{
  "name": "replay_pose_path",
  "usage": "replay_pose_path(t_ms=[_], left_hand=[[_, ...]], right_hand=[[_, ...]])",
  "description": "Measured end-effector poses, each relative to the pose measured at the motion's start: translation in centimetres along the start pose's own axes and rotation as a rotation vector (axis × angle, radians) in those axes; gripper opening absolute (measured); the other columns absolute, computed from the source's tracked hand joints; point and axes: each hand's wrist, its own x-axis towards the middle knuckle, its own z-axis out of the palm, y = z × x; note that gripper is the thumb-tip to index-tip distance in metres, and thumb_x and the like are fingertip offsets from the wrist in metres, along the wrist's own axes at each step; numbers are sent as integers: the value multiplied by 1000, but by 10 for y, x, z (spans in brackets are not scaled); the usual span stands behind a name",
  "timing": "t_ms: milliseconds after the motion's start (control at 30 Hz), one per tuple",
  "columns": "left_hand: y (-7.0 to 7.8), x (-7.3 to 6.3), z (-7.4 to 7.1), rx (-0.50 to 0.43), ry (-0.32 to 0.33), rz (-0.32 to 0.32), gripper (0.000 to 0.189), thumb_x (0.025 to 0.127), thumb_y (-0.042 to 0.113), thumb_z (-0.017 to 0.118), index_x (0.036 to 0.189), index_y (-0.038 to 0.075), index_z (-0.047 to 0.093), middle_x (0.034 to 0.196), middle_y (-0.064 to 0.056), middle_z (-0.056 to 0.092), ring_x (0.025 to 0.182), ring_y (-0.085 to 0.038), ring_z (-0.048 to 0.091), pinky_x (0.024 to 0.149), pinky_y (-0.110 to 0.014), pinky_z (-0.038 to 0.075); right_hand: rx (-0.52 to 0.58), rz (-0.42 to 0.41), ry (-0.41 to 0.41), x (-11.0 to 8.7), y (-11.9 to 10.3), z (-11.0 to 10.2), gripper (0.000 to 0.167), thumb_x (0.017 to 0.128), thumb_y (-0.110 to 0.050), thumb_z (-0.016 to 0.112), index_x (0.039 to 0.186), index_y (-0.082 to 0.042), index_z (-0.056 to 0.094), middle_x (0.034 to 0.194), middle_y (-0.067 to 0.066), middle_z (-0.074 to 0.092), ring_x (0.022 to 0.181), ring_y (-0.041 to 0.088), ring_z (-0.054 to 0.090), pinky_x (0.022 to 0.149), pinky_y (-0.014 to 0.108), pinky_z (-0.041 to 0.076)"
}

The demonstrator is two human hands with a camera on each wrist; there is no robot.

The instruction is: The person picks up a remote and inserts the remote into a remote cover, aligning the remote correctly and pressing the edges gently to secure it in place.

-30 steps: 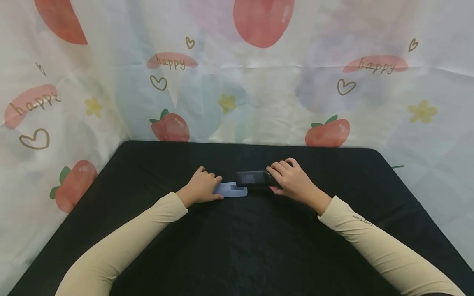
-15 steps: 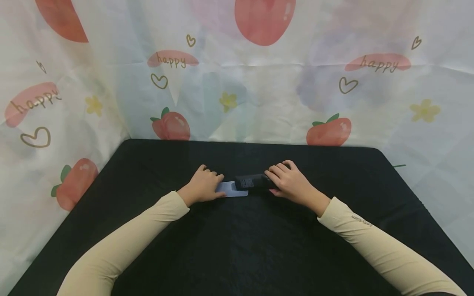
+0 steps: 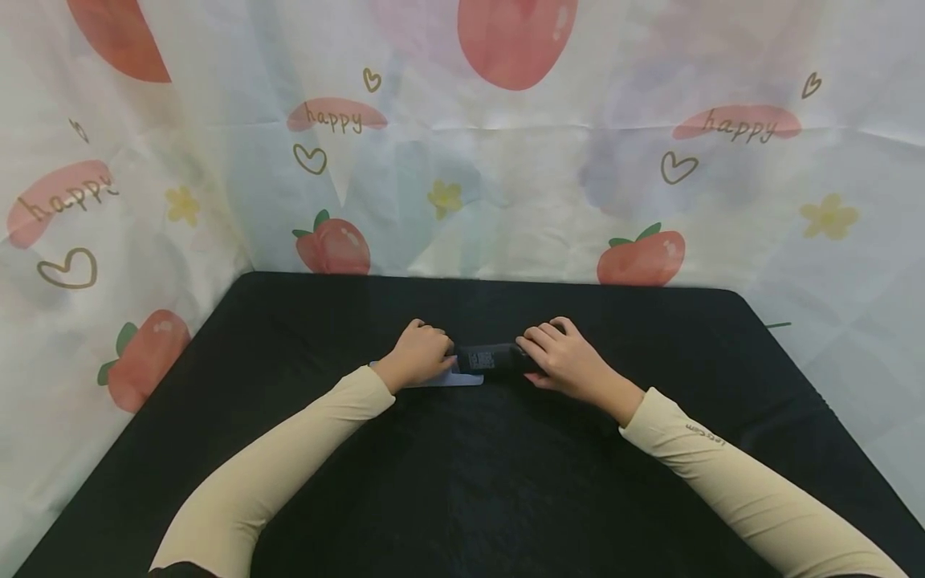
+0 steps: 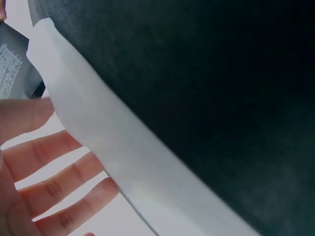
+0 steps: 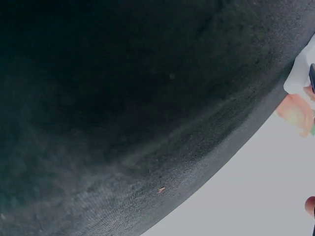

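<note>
My right hand (image 3: 562,353) grips the right end of a black, bar-shaped device (image 3: 491,357) with pale printing on its side. The device's left end overlaps a pale bluish-white tray (image 3: 451,379) with a raised rim. At that end, my left hand (image 3: 419,353) reaches over the tray and covers much of it. In the left wrist view, the left fingers (image 4: 54,189) are nearly straight and spread, their tips hidden behind the tray's long edge. The right wrist view catches the tray's corner (image 5: 297,78) and one right fingertip (image 5: 309,205).
A black cloth (image 3: 462,482) covers the table. Behind and to the left hangs a pale curtain (image 3: 506,201) printed with fruit, hearts and flowers. Both forearms, in cream sleeves (image 3: 289,474), cross the front of the table.
The device has been lowered towards the tray. My left hand has slid right along the tray to the device's left end, uncovering the tray's left corner. The right hand has barely moved.
</note>
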Motion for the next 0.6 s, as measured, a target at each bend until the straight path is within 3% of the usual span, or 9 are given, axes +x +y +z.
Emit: replay_pose_path(t_ms=[333, 600], left_hand=[[3, 2, 2, -1, 118, 32, 27, 92, 18, 55, 71, 18, 72, 63, 3, 65, 66, -14, 62, 94, -44, 44], [3, 2, 3, 26, 148, 27, 25, 92, 21, 58, 73, 18, 74, 65, 4, 67, 68, -13, 64, 94, -43, 43]], right_hand=[[14, -30, -26, 0, 0, -1, 56, 62, -38, 85, 106, -7, 66, 97, 7, 64, 88, 23, 60, 82, 44, 48], [38, -63, -56, 0, 3, -2, 59, 61, -41, 85, 106, -7, 67, 98, 7, 64, 88, 22, 59, 80, 42, 48]])
